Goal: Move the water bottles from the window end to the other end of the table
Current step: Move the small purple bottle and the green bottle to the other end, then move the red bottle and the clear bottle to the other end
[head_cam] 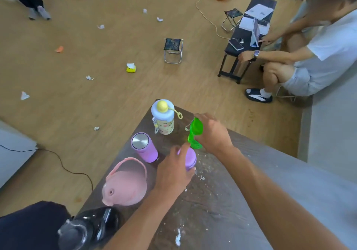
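Observation:
Several bottles stand at the far end of the dark table (pixel 222 201). My right hand (pixel 214 134) grips a green bottle (pixel 195 133), tilted, its base touching the table. My left hand (pixel 173 170) is closed around a small purple bottle (pixel 190 158) just in front of the green one. To the left stand a purple flask with a steel lid (pixel 144 147), a pale patterned bottle with a yellow knob (pixel 163 117) at the far corner, a big pink jug with a handle (pixel 125 184), and a black bottle (pixel 88 228) nearest me.
White crumbs are scattered on the table top. Beyond it the wooden floor holds paper scraps, a yellow tissue pack (pixel 131 68), a folding stool (pixel 172 50) and a cable. A seated person (pixel 309 56) is at a low black bench (pixel 247 37) at the right.

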